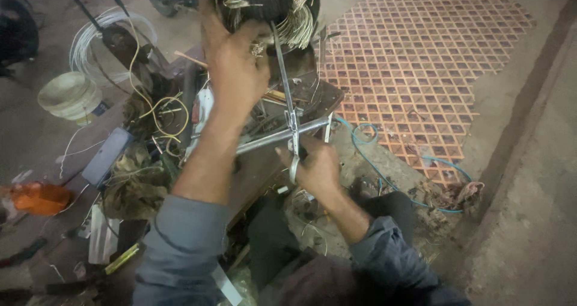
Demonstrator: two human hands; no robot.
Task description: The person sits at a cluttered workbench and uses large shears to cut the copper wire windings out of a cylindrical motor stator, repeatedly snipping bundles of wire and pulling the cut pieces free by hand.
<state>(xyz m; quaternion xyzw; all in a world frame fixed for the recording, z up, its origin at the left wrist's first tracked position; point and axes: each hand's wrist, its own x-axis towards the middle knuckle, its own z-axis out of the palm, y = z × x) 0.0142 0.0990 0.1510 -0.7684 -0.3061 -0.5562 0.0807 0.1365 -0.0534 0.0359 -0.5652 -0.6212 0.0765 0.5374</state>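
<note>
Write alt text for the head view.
A person's left hand steadies a motor stator with copper windings while the right hand works long metal scissors into it. Tangled wires and a white bucket clutter the workbench on the left.

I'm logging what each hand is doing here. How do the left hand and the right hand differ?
The left hand is raised to the wire-wound motor winding; the right hand sits lower, nearer the body. The left hand presses on the coils, while the right hand grips the handles of metal scissors whose blades point up at the winding. Both come from grey-blue sleeves.
</note>
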